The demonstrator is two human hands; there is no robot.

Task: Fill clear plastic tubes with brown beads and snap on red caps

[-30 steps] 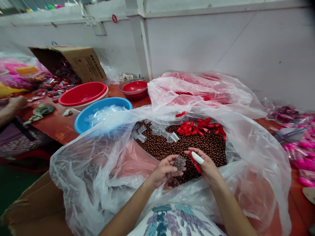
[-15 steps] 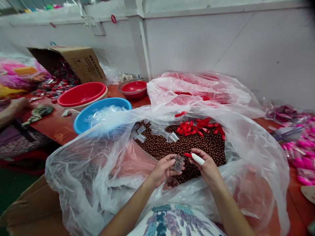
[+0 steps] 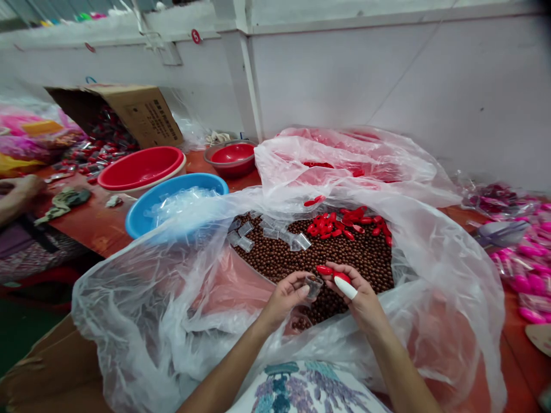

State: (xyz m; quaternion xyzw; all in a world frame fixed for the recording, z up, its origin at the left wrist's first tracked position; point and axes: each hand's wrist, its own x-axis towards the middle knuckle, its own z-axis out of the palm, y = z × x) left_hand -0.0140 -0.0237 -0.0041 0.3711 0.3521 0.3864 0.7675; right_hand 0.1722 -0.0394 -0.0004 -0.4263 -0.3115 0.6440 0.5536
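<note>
My left hand [image 3: 289,297] is closed on a small clear plastic container [image 3: 314,286], with something brown at its mouth. Beside it, my right hand [image 3: 353,288] pinches a glossy red plastic piece [image 3: 323,269]; a second red piece shows by its fingers. A white cover [image 3: 345,288] sits on one finger of that hand. Both hands are over a heap of small round brown balls [image 3: 275,258], in a spread plastic bag [image 3: 150,310]. Several clear containers [image 3: 282,234] and a cluster of red pieces [image 3: 329,225] lie on the balls.
A blue basin [image 3: 133,221] of clear plastic pieces stands left, near a red basin [image 3: 142,166] and a smaller bowl [image 3: 232,158]. An open carton [image 3: 146,115] spills wrapped red items. Another person's hand [image 3: 23,192] is at far left. Pink packets [image 3: 534,258] lie right.
My right hand has moved slightly toward the container, and the red piece in its fingers shows larger, with a second one visible. The clear container has tilted in my left hand.
</note>
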